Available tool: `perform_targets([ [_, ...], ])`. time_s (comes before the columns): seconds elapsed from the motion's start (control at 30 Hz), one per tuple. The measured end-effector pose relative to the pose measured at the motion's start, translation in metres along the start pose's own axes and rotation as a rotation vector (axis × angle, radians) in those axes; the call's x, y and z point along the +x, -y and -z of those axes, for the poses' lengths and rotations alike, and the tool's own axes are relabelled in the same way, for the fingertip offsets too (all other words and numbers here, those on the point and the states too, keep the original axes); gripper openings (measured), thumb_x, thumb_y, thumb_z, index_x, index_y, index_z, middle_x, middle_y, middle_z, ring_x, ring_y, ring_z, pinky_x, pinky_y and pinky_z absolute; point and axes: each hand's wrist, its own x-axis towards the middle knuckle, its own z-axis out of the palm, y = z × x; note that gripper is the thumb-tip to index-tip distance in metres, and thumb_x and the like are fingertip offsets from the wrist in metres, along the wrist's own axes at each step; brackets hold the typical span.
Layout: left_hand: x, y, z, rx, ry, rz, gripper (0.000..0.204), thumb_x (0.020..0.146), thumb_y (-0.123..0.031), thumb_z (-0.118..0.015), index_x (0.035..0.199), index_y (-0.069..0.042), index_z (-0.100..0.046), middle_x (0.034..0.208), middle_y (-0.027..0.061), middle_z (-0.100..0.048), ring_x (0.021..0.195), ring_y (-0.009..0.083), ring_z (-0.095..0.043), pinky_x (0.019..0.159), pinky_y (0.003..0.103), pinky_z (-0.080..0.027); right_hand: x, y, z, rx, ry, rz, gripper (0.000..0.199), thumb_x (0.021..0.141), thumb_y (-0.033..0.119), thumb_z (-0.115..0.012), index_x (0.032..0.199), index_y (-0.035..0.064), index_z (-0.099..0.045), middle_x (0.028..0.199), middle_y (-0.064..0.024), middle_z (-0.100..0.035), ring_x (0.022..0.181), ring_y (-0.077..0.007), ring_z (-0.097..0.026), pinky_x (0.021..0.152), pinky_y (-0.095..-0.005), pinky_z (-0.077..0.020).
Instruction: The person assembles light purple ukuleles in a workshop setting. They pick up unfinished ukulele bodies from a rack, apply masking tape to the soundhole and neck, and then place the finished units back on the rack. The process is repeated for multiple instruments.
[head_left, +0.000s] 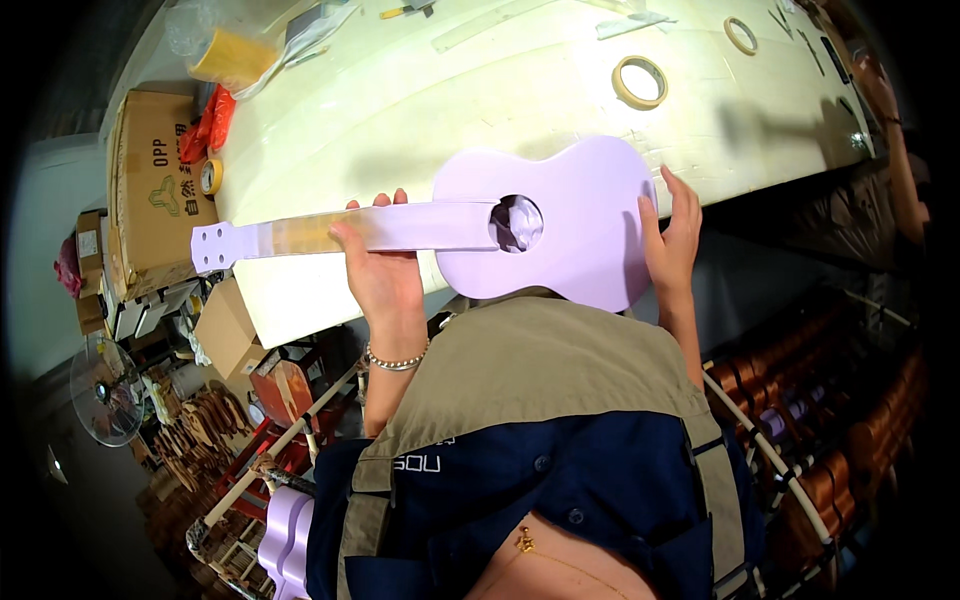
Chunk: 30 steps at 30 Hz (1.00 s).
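Two hands hold a lilac ukulele (560, 225) level over the pale bench (400, 110), the left hand (380, 265) wrapped around its neck, the right hand (672, 240) cupping the body's end, seemingly inspecting it.

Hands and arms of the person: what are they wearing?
Both forearms are bare, with no gloves on the hands. The left hand has a bracelet of small pale beads around the wrist. The right hand shows no ring or band that I can make out. Further up, the person wears a vest that is khaki on top and dark blue below, with buttons.
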Motion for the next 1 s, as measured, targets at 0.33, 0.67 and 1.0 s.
perform_targets([
  [0.33,-0.022,0.001,-0.022,0.096,0.124,0.064,0.047,0.090,-0.046,-0.038,0.117,-0.007,-0.036,0.106,0.0135,-0.052,0.110,0.0314,-0.047,0.095,0.041,-0.035,0.053,0.094,-0.037,0.229,0.510,0.418,0.035,0.079,0.021,-0.062,0.112,0.0095,-0.057,0.108,-0.0080,-0.055,0.101,-0.0232,-0.051,0.092,-0.0350,-0.0376],
  [0.67,-0.024,0.005,-0.017,0.092,0.068,0.129,0.048,0.090,-0.046,-0.040,0.117,-0.006,-0.035,0.105,0.0143,-0.052,0.110,0.0318,-0.047,0.095,0.041,-0.036,0.053,0.095,-0.055,0.373,0.751,0.218,0.040,0.073,0.027,-0.069,0.107,0.0077,-0.058,0.098,-0.0090,-0.056,0.088,-0.0229,-0.054,0.071,-0.0320,-0.0468],
  [1.0,-0.039,0.005,-0.036,0.169,0.130,0.189,0.043,0.093,-0.041,-0.034,0.119,-0.007,-0.034,0.109,0.0151,-0.050,0.113,0.0317,-0.045,0.096,0.042,-0.033,0.047,0.082,-0.042,0.425,0.722,0.184,0.037,0.077,0.023,-0.065,0.108,0.0074,-0.056,0.101,-0.0087,-0.055,0.090,-0.0219,-0.053,0.071,-0.0287,-0.0451],
])
